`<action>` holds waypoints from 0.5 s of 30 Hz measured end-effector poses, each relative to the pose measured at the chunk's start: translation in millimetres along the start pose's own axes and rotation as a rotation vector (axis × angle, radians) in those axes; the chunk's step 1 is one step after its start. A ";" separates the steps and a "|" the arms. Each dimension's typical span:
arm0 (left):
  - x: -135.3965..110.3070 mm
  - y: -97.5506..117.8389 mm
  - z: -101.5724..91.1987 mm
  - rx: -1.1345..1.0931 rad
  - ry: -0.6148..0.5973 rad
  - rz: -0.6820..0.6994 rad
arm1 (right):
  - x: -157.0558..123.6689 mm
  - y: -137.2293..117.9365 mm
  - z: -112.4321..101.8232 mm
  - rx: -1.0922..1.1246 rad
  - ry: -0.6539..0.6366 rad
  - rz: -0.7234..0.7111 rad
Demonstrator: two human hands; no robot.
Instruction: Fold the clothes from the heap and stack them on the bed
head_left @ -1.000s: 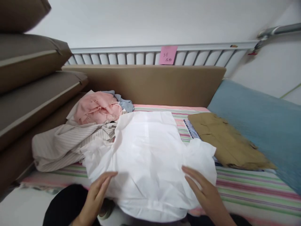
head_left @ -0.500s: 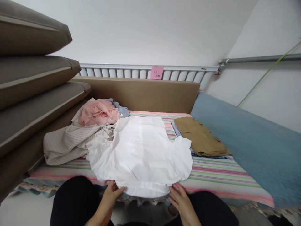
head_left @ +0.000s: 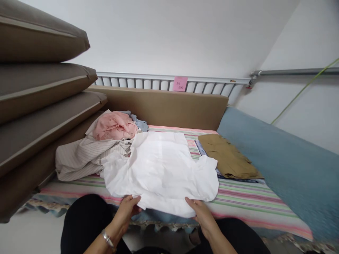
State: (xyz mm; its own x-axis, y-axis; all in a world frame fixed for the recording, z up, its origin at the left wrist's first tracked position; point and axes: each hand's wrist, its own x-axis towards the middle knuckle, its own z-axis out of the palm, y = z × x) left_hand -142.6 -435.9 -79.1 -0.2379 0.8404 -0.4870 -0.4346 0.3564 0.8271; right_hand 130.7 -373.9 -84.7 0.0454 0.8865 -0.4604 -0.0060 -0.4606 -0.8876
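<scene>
Two hands: left hand (head_left: 127, 210) and right hand (head_left: 200, 211), fingers pinching near hem of flat white cotton shirt (head_left: 161, 169)
Done: shirt spread on striped bed sheet (head_left: 251, 201)
Left: no fold yet; unfolded pile of striped and pink clothes (head_left: 97, 148) beside it

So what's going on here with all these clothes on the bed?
A person sits at the edge of a striped bed sheet with a white shirt spread flat on it. The left hand and right hand each grip the shirt's near hem. A pile with a pink garment and a striped shirt lies at left; folded tan trousers lie at right.
</scene>
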 end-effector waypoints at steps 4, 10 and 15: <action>0.4 -4.0 -1.9 -0.051 0.003 0.017 | 7.8 5.0 -1.0 -0.091 0.045 -0.032; 4.6 -10.0 3.2 -0.132 0.041 0.032 | 12.5 10.6 4.8 -0.142 0.176 -0.198; 5.1 -9.0 9.0 -0.146 0.068 -0.027 | 14.5 7.8 10.4 -0.046 0.165 -0.205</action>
State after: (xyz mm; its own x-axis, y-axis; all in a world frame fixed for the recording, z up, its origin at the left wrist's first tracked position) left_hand -132.1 -431.1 -86.5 -0.2808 0.7996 -0.5308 -0.5618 0.3115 0.7664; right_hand 120.9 -364.2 -98.5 0.2030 0.9444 -0.2588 0.0654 -0.2768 -0.9587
